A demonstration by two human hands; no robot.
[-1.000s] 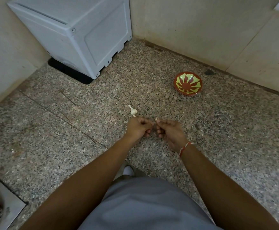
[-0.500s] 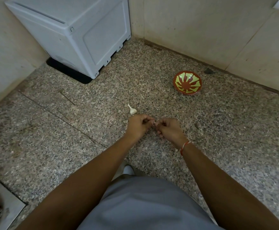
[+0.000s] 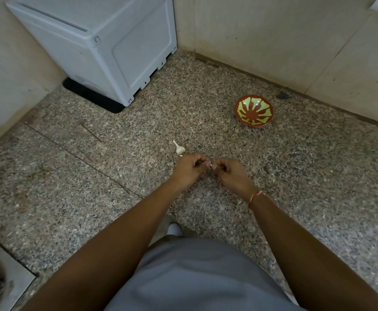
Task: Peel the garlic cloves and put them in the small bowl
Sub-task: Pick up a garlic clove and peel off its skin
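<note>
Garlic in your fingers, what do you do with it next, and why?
Probably keep picking the skin off. Both hands, left hand and right hand, pinch a small clove between them, and the bowl looks empty.

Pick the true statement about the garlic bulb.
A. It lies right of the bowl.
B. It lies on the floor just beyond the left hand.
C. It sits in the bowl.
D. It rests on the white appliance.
B: the garlic bulb lies on the floor just beyond the left hand, well apart from the bowl.
</note>
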